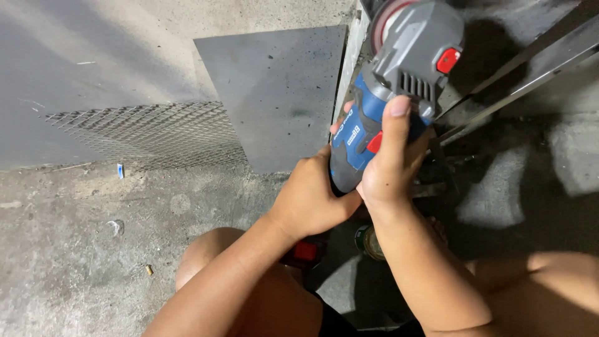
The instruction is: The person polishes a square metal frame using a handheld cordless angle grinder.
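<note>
Right hand (390, 171) gripping blue-and-grey angle grinder (390, 87) around body, thumb lying along top. Left hand (309, 200) clasping grinder's rear end, both grips closing tight on it. Grinder pointing away from person, disc (384, 22) sitting at upright edge of grey metal sheet (281, 93). Expanded metal mesh (150, 134) lying left of sheet on concrete floor (75, 249). Metal bars (530, 68) slanting to right.
</note>
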